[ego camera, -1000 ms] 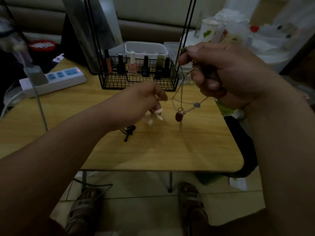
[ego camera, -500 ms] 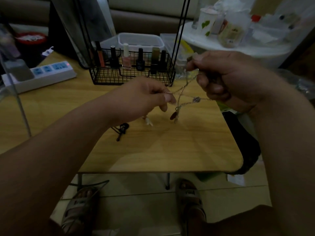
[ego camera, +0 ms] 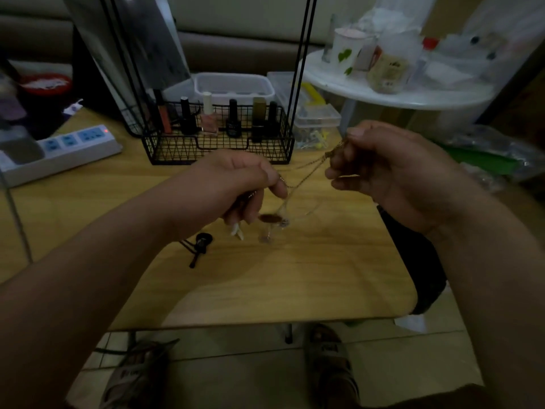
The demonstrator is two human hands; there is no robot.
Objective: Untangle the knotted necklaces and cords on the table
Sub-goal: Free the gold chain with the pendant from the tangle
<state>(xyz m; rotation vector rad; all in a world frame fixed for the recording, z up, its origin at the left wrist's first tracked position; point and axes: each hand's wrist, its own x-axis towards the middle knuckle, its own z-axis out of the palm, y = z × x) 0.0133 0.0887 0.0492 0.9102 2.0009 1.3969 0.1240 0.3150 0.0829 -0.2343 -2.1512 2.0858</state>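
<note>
Right now, in the head view, your left hand (ego camera: 236,187) sits at centre frame, fingers curled and pinching the necklace chains (ego camera: 306,175). Your right hand (ego camera: 383,169), centre right, is clamped on their other end, slightly higher. Between the two hands the chains run on a slant above the tabletop (ego camera: 265,284). A dark oval pendant (ego camera: 269,219) hangs blurred in a slack loop just below your left fingers. A black cord (ego camera: 200,246) lies on the tabletop lower left of the hands, untouched.

The chains look fine, light and slippery, and would likely kink or snap if yanked. Take hold close to the knot with your fingertips and ease strands loose. The cord looks softer and should tolerate firmer handling.
</note>
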